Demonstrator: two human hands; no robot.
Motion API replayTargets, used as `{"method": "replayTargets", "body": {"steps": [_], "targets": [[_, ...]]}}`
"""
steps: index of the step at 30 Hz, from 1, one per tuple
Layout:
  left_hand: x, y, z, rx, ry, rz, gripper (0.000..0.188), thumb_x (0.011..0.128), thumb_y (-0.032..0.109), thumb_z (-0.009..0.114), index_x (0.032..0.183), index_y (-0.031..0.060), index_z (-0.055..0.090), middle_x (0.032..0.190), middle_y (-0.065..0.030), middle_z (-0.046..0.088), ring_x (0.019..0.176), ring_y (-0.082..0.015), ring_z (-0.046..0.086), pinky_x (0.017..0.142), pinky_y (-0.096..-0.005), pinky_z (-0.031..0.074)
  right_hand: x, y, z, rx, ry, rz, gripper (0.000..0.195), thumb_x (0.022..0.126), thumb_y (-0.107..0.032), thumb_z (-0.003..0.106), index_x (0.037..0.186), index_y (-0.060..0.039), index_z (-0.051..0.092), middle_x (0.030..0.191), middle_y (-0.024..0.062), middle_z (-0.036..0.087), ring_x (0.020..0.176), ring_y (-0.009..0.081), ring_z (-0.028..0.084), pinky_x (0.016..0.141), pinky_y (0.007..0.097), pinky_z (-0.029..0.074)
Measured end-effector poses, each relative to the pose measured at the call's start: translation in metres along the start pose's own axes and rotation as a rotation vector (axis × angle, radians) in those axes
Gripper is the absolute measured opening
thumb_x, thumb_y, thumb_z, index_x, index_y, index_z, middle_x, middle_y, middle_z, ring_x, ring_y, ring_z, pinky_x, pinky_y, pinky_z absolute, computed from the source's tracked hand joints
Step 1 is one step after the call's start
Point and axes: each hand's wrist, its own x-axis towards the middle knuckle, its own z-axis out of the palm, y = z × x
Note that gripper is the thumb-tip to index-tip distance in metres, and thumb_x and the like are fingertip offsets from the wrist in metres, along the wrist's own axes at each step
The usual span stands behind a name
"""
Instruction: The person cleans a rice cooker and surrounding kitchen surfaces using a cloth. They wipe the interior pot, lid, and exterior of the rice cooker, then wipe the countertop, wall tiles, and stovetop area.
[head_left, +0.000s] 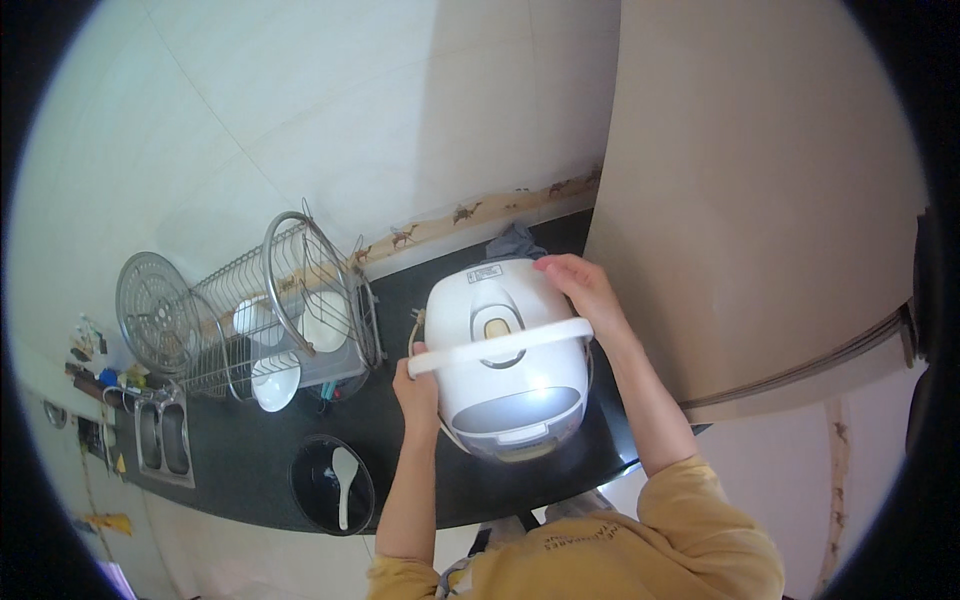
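A white rice cooker (457, 296) stands on the dark countertop in front of me, its lid down. Its white carrying handle (502, 345) arches over the lid, in front of a steam vent (496, 328). My left hand (417, 394) grips the cooker's left side at the handle's end, some fingers hidden. On the far right, my right hand (585, 289) holds the lid's back edge and side. A power cord (414, 330) shows at the left. Left of my forearm, a black inner pot (307, 487) contains a white rice paddle (345, 480).
A wire dish rack (225, 281) with white bowls (276, 382) and a pot lid (271, 247) stands left. A perforated steamer plate (154, 307) leans beside it. Behind the cooker lies a grey cloth (516, 241). A tall beige panel (750, 187) borders the right. A double sink (163, 435) is far left.
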Motion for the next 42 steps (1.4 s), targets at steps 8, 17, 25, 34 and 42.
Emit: {"method": "replayTargets", "body": {"steps": [8, 17, 25, 34, 42], "targets": [[-0.007, -0.039, -0.007, -0.18, 0.107, 0.242, 0.045, 0.103, 0.032, 0.038, 0.065, 0.0086, 0.037, 0.067, 0.003, 0.036, 0.066, -0.0087, 0.034, 0.062, -0.0273, 0.033, -0.019, 0.052, -0.02, 0.036, 0.169, -0.004, 0.022, 0.096, -0.017, 0.057, 0.106, 0.0004, 0.065, 0.1, 0.0079, 0.069, 0.095, 0.0131, 0.062, 0.088, 0.0265, 0.046], [-0.08, -0.007, -0.059, 0.017, 0.279, 0.404, 0.051, 0.104, 0.046, 0.03, 0.068, 0.0113, 0.039, 0.066, 0.0024, 0.039, 0.065, -0.0092, 0.034, 0.062, -0.0263, 0.032, -0.018, 0.116, -0.026, -0.054, 0.361, -0.004, 0.015, 0.091, -0.01, 0.059, 0.1, 0.0013, 0.065, 0.089, 0.009, 0.069, 0.082, 0.0147, 0.064, 0.074, 0.0278, 0.05], [-0.163, -0.005, -0.137, -0.42, 0.265, 0.036, 0.054, 0.094, 0.062, 0.042, 0.073, 0.0118, 0.043, 0.079, -0.0032, 0.055, 0.082, -0.0157, 0.055, 0.08, -0.0311, 0.045, 0.081, 0.152, -0.006, -0.544, 0.437, -0.165, 0.037, 0.084, -0.025, 0.068, 0.113, -0.0037, 0.062, 0.111, 0.016, 0.063, 0.107, 0.0318, 0.057, 0.091, 0.0415, 0.044], [-0.23, -0.04, -0.163, -0.383, 0.546, -0.281, 0.035, 0.101, 0.037, 0.041, 0.084, 0.008, 0.052, 0.085, -0.0053, 0.054, 0.089, -0.0215, 0.052, 0.089, -0.0374, 0.043, 0.144, 0.164, 0.016, -1.152, -0.241, -0.028, 0.078, 0.077, -0.053, 0.066, 0.142, -0.0175, 0.044, 0.156, 0.0105, 0.023, 0.145, 0.0336, 0.015, 0.115, 0.0559, 0.014], [-0.247, -0.053, -0.17, -0.396, 0.605, -0.319, 0.036, 0.1, 0.036, 0.043, 0.079, 0.0089, 0.052, 0.078, -0.0031, 0.052, 0.081, -0.0188, 0.051, 0.082, -0.0342, 0.045, 0.039, 0.208, 0.065, -0.865, -0.496, -0.526, 0.043, 0.071, -0.021, 0.07, 0.112, -0.0076, 0.065, 0.137, 0.0158, 0.05, 0.13, 0.0359, 0.043, 0.108, 0.0473, 0.036]]}}
